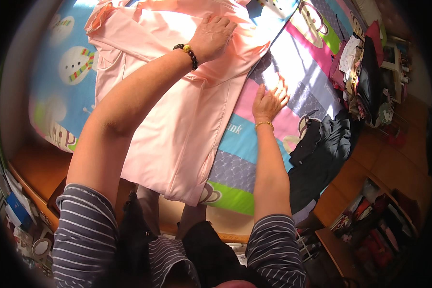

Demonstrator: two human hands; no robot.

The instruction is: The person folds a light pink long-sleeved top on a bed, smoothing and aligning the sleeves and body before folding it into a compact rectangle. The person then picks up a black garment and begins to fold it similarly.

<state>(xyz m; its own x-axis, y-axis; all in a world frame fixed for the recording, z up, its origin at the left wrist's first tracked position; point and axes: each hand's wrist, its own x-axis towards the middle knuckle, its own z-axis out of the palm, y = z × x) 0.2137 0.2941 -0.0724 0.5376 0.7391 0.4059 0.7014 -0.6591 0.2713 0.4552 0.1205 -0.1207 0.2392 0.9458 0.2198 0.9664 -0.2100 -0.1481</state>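
Note:
A pale pink garment (158, 118), seemingly a shirt or coat, lies spread on the bed with its lower edge near me. My left hand (213, 40) rests palm down on the garment's upper part, fingers extended, with wrinkles around it; a dark beaded bracelet circles that wrist. Over the patterned bedsheet (248, 136), just right of the garment, is my right hand (271, 100), palm down with fingers extended. It grips nothing. Bright sunlight washes out cloth near both hands.
Black clothing (327, 144) lies along the bed's right edge. Beyond it is a pile of mixed clothes (354, 68). A blue blanket with snowmen (75, 66) is under the garment's left side. At lower right, an open drawer (374, 223) holds clothes.

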